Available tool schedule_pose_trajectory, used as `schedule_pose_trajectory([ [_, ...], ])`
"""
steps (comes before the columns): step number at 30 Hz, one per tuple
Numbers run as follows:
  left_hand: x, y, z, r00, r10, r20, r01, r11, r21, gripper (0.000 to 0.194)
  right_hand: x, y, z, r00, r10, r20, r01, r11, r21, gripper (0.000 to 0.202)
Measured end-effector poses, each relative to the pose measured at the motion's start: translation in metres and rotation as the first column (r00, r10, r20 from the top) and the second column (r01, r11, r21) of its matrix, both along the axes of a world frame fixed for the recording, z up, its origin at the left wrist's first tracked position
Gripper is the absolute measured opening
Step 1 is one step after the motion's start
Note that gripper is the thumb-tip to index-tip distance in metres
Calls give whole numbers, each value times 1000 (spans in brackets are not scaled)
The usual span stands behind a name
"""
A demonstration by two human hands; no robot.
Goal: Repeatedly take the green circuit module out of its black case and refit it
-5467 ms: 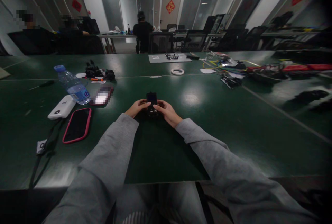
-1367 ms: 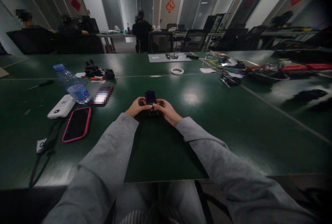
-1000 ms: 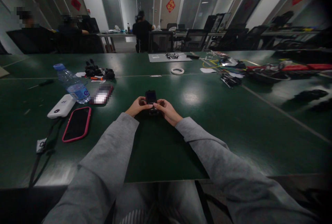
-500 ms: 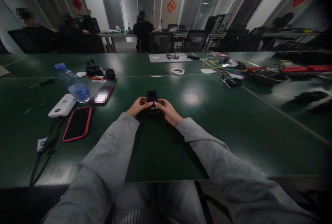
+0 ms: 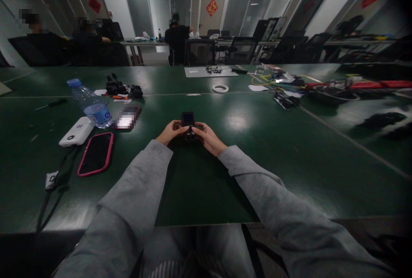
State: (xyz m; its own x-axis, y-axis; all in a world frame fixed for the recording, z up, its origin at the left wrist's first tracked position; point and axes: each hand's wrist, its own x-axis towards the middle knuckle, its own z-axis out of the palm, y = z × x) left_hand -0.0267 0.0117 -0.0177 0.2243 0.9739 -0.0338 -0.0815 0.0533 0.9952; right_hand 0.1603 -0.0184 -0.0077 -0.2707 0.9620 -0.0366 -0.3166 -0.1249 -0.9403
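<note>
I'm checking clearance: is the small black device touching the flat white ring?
Apart: the head view shows green tabletop between the small black device and flat white ring.

The device [image 5: 188, 118] at the centre is black. Plain grey sleeves [image 5: 135, 187] fill the lower left and lower right. The bench [image 5: 273, 162] is dark green, crossed by pale lines. At left, a black phone [image 5: 95, 154] has a pink rim, a bottle [image 5: 97, 115] a blue cap; upper centre, a red diamond [image 5: 212, 7] bears gold markings.

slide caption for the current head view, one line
Left hand and right hand hold a small black device at a green table, a pink-edged phone lying to the left.
</note>
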Motion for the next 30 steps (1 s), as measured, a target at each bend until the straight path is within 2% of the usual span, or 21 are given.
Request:
schedule_pose_trajectory([
  [17, 1, -2, 2, 1000, 15, 19, -16, 1000, 12, 61, 4, 4, -3, 997, 75, -23, -75, 997, 25, 66],
  [30, 1, -2, 2, 1000, 25, -13, -25, 999, 22, 61, 5, 4, -5, 995, 90, -42, -89, 996, 31, 63],
])
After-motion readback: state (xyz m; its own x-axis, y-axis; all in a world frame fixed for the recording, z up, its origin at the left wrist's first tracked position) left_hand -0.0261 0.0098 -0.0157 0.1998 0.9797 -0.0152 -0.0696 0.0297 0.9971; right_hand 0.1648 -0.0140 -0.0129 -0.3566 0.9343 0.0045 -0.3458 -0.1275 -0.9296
